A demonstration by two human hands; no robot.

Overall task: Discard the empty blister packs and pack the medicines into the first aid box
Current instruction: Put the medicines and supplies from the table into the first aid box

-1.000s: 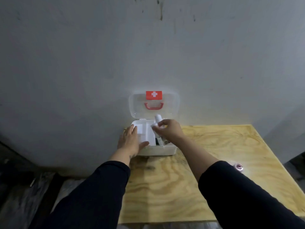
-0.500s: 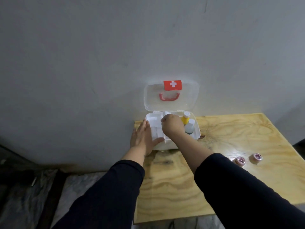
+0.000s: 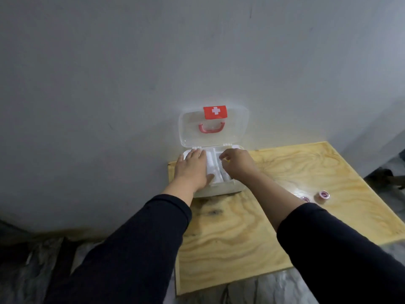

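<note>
Change: our left hand (image 3: 192,170) has slid onto the box's left compartment; our right hand (image 3: 236,164) has drawn back toward the middle, covering the bottles.
Left grip: fingers straight, lying flat on the white tray, holding nothing.
First aid box (image 3: 219,190): far left of the counter (image 3: 230,249), clear lid (image 3: 213,128) upright against the wall.
Right grip: fingers curled inside the right compartment; we cannot tell what they hold.
Far right: two pink tape rolls (image 3: 323,195) on the counter.

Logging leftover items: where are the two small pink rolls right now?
In the head view, the two pink rolls lie side by side on the wooden table, right of the first aid box, beside the right forearm; one is partly hidden by it.
</note>
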